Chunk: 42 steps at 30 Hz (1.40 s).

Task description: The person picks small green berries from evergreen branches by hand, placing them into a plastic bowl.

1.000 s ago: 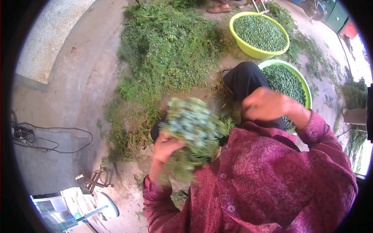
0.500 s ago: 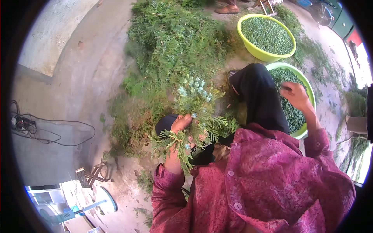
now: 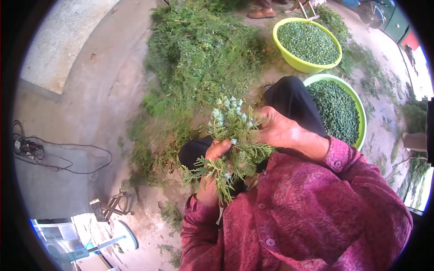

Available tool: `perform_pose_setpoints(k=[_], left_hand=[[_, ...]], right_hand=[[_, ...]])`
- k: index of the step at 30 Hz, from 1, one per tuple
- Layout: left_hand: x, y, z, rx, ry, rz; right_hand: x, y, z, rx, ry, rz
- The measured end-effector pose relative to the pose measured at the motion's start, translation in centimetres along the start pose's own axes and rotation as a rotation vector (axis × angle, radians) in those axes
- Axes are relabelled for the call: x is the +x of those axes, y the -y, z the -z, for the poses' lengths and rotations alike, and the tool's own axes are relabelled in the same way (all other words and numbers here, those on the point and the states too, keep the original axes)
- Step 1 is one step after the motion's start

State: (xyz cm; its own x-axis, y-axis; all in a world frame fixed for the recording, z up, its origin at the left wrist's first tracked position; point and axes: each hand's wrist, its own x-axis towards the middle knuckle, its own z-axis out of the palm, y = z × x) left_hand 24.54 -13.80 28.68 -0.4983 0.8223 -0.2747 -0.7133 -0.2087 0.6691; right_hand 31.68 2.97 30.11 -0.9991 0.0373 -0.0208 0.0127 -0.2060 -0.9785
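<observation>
Held the bunch (image 3: 233, 124) of green sprigs near the middle of the head view, taken here as the centre of the clock face. Gripped its stems at seven o'clock with the left hand (image 3: 211, 159), closed around them and laid over the front with the thumb (image 3: 218, 148). Brought the right hand (image 3: 282, 131) in from three o'clock, with bent fingers against or just beside the foliage. Could not tell from this angle how far open at the fingertips, or whether closed on any part of the bunch. Bore pale blue-green cones (image 3: 219, 116), mostly toward eleven and twelve o'clock on the bunch. Let flat, scaly leaves fan out below, toward six o'clock.

Wore a maroon shirt (image 3: 294, 198) with light buttons, and dark trousers (image 3: 293, 97), bent at the knee at two o'clock and again at eight.

Spread a heap (image 3: 199, 58) of cut greenery over the floor (image 3: 113, 81), from ten round to twelve o'clock. Set a yellow basin (image 3: 304, 67) at one o'clock, filled with small green cones, and a pale green basin (image 3: 361, 118) between two and three o'clock, also filled, beyond the bent leg. Placed near the yellow basin, toward twelve o'clock, a brown shoe (image 3: 261, 14) on another person's foot. Left dark cables (image 3: 30, 152) tangled at nine o'clock. Stood a small folding stool (image 3: 108, 208) at eight o'clock.
</observation>
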Motion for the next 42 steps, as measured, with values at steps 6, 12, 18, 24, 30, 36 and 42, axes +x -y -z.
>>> perform_pose_setpoints(k=[6, 12, 18, 24, 30, 36, 42], left_hand=[[0.7, 0.5, 0.5, 0.045, -0.128, 0.001], [0.9, -0.1, 1.9, -0.104, -0.286, -0.056], [0.9, -0.1, 1.2, -0.068, -0.222, -0.078], [1.7, 1.1, 2.9, 0.134, -0.311, -0.067], [1.4, 0.2, 0.4, 0.128, -0.311, -0.093], [0.9, 1.2, 1.2, 0.003, -0.235, -0.038], [-0.3, -0.2, 1.3, 0.050, -0.114, -0.041]], right_hand=[[-0.5, 0.1, 2.4, -0.911, -0.294, 0.323], [-3.2, 0.8, 4.0, 0.502, -0.010, -0.252], [-2.7, 0.8, 1.7, 0.333, 0.074, -0.161], [-1.4, -0.7, 0.1, 0.044, -0.002, -0.050], [-0.7, -1.9, -0.6, 0.124, -0.126, -0.013], [-1.8, -1.7, 1.3, -0.846, -0.163, 0.228], [-2.5, -0.1, 3.4, 0.401, -0.093, -0.213]])
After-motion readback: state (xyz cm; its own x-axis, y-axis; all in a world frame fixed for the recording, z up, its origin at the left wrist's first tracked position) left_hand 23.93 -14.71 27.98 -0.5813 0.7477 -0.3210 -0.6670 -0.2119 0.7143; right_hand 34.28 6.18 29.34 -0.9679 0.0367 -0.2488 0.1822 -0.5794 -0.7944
